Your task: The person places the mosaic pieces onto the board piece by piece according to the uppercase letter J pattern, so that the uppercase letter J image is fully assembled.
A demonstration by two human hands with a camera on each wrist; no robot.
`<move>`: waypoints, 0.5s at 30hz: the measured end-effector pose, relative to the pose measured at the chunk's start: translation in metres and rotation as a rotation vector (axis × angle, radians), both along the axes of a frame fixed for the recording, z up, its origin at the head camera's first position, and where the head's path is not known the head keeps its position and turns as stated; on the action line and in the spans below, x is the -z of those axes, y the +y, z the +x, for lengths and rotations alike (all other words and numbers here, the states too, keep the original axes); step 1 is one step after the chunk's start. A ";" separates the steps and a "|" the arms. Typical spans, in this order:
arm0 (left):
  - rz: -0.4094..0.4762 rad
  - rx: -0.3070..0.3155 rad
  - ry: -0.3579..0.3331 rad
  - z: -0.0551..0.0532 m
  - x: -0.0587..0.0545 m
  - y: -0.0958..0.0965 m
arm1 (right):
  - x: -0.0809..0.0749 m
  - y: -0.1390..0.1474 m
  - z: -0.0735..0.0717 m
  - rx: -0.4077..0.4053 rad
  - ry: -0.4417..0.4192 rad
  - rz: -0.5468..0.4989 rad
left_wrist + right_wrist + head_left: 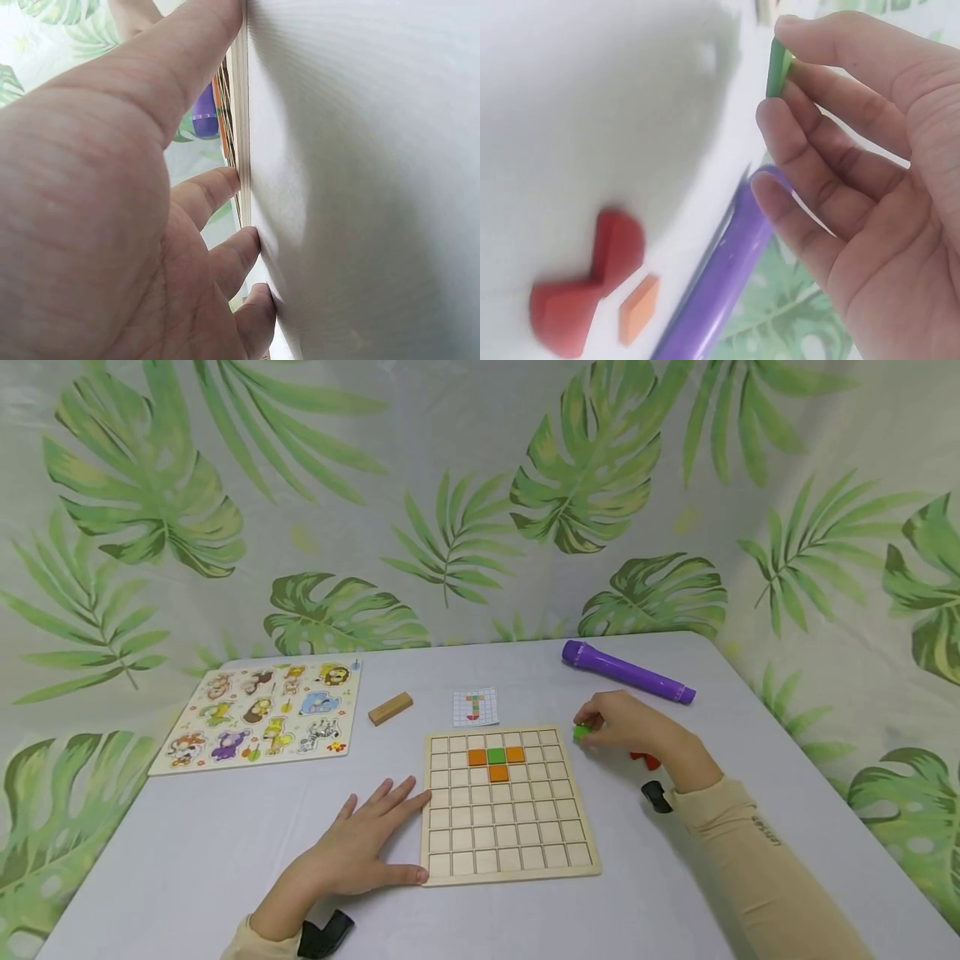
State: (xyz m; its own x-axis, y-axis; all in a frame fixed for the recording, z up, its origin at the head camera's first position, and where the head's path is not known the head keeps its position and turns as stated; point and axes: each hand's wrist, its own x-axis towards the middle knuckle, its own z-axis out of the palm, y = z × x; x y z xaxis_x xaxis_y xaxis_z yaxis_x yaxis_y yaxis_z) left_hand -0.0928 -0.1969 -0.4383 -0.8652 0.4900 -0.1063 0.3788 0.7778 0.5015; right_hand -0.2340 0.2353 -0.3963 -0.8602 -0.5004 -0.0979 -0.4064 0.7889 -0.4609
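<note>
My right hand (617, 724) pinches a green square tile (778, 66) between thumb and fingers, just right of the wooden grid board (462, 864). My left hand (362, 843) lies with fingers spread at the board's left edge, thumb at the lower left corner and a fingertip on the side. In the board's upper rows sit a green tile (496, 756) with orange tiles (498, 773) to its left, right and below. Beneath the right wrist in the head view are red curved pieces (647, 761); the right wrist view also shows an orange tile (639, 310) beside them.
Behind the board lies a small pattern card (475, 707) with a coloured shape on a grid. A wooden block (391, 708) and an animal puzzle board (258, 718) are at the left. A purple microphone-shaped tube (628, 672) lies at the back right.
</note>
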 end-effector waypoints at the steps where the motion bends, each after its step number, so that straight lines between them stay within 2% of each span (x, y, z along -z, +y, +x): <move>1: 0.001 0.000 0.003 0.000 0.001 0.000 | -0.001 -0.003 0.001 -0.009 0.002 0.003; 8: -0.021 -0.007 -0.016 -0.001 -0.002 0.000 | -0.007 -0.022 0.008 -0.057 0.020 0.017; 15: -0.033 -0.012 -0.024 -0.001 -0.004 0.000 | -0.007 -0.039 0.012 -0.120 0.027 0.013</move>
State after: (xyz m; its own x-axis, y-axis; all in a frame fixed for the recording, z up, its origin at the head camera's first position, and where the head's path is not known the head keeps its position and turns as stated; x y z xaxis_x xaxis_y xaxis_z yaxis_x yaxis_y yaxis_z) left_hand -0.0937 -0.1968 -0.4342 -0.8680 0.4756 -0.1428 0.3577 0.7983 0.4845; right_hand -0.2219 0.1959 -0.3894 -0.7965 -0.5989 -0.0827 -0.5108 0.7397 -0.4381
